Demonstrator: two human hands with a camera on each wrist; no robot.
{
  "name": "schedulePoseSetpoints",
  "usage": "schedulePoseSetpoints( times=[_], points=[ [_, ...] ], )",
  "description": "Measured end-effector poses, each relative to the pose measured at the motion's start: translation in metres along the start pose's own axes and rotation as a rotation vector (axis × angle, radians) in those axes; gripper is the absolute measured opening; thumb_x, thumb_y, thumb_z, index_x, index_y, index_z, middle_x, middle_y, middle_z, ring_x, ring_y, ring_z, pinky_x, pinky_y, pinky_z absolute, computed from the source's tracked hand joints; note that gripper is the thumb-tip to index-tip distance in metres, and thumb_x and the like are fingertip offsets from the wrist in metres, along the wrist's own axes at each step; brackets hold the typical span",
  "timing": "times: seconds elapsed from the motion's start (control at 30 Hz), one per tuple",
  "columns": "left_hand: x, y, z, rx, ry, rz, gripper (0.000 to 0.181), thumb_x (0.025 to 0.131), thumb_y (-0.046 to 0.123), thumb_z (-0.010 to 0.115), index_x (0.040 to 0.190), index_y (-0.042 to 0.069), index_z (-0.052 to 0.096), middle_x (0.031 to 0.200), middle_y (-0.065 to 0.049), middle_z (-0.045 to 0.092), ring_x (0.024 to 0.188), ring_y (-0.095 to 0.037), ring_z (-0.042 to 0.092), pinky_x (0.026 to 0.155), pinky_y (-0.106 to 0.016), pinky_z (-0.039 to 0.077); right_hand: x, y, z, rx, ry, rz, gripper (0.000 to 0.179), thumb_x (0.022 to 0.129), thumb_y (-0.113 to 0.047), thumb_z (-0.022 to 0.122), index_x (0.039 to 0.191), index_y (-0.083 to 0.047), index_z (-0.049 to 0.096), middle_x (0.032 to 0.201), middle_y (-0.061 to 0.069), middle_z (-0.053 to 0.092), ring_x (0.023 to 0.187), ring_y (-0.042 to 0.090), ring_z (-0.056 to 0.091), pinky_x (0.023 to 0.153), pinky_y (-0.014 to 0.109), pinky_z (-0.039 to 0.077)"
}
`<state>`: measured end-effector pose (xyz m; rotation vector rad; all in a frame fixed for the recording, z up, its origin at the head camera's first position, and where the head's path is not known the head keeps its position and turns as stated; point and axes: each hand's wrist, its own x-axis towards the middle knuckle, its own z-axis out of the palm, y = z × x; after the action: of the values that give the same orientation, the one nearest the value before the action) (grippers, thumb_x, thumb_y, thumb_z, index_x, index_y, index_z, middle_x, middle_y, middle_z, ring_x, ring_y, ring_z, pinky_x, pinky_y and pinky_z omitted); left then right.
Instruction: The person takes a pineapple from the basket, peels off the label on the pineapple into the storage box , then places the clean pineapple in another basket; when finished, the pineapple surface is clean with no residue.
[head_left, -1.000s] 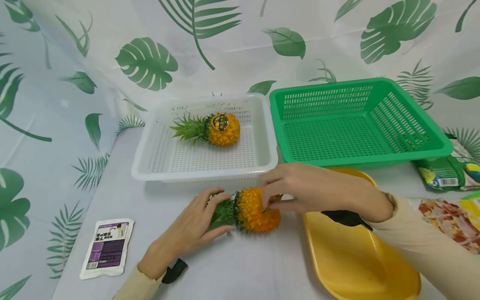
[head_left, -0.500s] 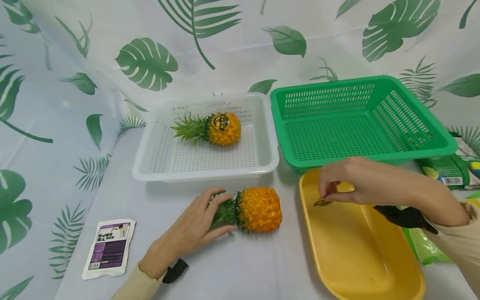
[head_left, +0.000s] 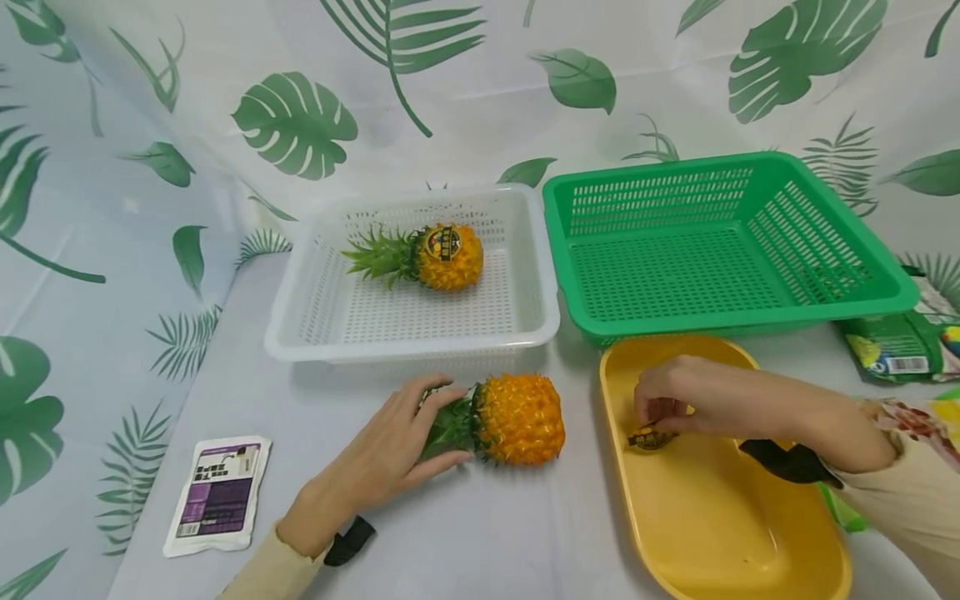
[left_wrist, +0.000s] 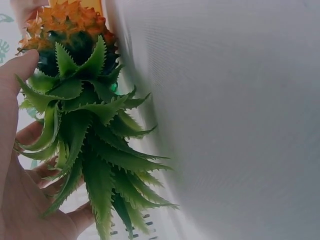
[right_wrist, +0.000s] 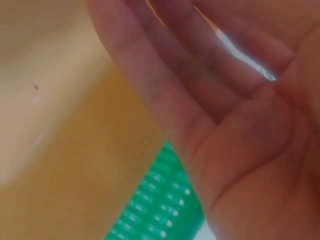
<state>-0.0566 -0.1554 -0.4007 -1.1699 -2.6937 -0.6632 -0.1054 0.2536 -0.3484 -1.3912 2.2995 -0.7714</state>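
My left hand (head_left: 390, 437) grips the green leafy crown of a small orange pineapple (head_left: 521, 419) that lies on its side on the table. In the left wrist view the thumb lies along one side of the crown (left_wrist: 95, 135) and the fingers curl behind it. Inside the yellow basin (head_left: 720, 517), near its left wall, my right hand (head_left: 678, 396) pinches a dark sticker with gold print (head_left: 649, 438). Whether the sticker touches the basin cannot be made out. In the right wrist view the palm fills much of the picture and the fingertips are out of sight.
Behind the pineapple stands a white basket (head_left: 412, 342) with a second pineapple (head_left: 448, 257) in it, which bears a similar sticker. A green basket (head_left: 720, 317) stands beside it, behind the basin. At left lies a purple-and-white packet (head_left: 219, 496); a green packet (head_left: 900, 342) lies at right.
My right hand has moved right from the pineapple with the sticker, then lowered it into the yellow basin. The pineapple under my left hand now shows no sticker. My left hand has stayed put.
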Motion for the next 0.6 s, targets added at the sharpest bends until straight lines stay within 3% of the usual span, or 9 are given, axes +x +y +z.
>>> schedulePoseSetpoints(
  times=[0.17,0.6],
  points=[
    [-0.001,0.000,0.001,0.004,-0.002,-0.003,0.068,0.106,0.060,0.048,0.151,0.010,0.045,0.146,-0.016,0.045,0.113,-0.028,0.058,0.093,-0.048,0.052,0.004,0.002,0.008,-0.001,0.017,-0.018,0.032,0.081,0.011,0.082,0.091,-0.017,0.070,0.084,-0.016,0.064,0.075,-0.005,0.056,0.060,0.021,0.052],
    [-0.003,0.001,0.001,0.006,0.001,0.000,0.067,0.106,0.058,0.049,0.152,0.010,0.045,0.147,-0.017,0.045,0.114,-0.028,0.058,0.092,-0.048,0.052,0.009,0.008,0.022,-0.048,-0.005,0.069,0.027,0.079,0.002,0.087,0.085,-0.016,0.069,0.079,-0.018,0.062,0.070,-0.005,0.053,0.060,0.021,0.050]
  ],
)
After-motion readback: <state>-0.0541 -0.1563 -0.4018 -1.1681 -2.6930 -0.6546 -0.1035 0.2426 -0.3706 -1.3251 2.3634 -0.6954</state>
